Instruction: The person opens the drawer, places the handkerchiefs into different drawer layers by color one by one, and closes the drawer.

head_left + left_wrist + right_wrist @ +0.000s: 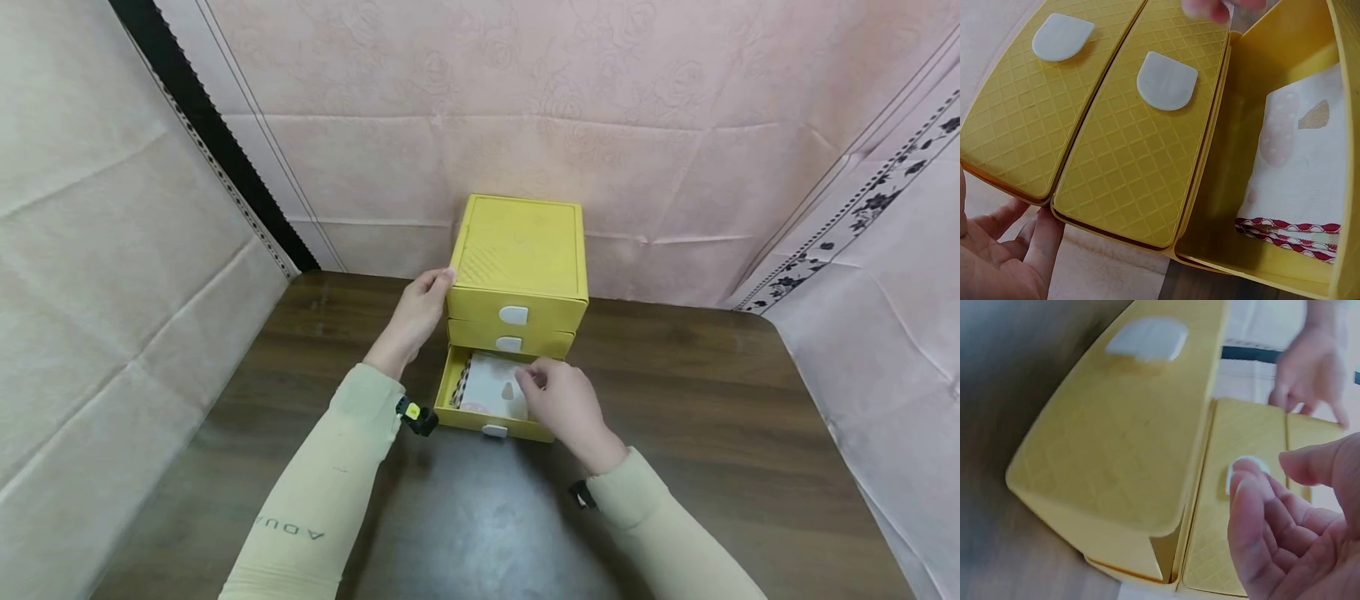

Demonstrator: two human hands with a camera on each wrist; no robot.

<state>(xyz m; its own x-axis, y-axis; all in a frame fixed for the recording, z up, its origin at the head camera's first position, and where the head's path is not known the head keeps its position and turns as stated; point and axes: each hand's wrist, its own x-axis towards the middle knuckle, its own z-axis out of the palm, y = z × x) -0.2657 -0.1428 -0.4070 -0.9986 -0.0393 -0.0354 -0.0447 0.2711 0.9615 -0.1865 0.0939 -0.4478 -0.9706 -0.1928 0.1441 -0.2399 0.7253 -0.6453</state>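
Observation:
A yellow cabinet of stacked drawers [521,246] stands against the back cloth, its bottom drawer [450,379] pulled out. Inside lies a folded white cloth [1304,150] with pink and tan patterns and a red scalloped edge. My left hand [420,312] rests against the cabinet's left side, fingers touching it near the upper front corner. Over the right part of the open drawer hovers my right hand [566,404], fingers loosely bent. In the right wrist view its thumb and fingertips stand apart with nothing between them, in front of the middle drawer's white pull tab [1247,465].
The two upper drawers are closed, each with a white tab, such as the top one [513,315]. A dark wooden table [697,433] carries the cabinet. Pale patterned cloth [562,83] hangs behind and on both sides.

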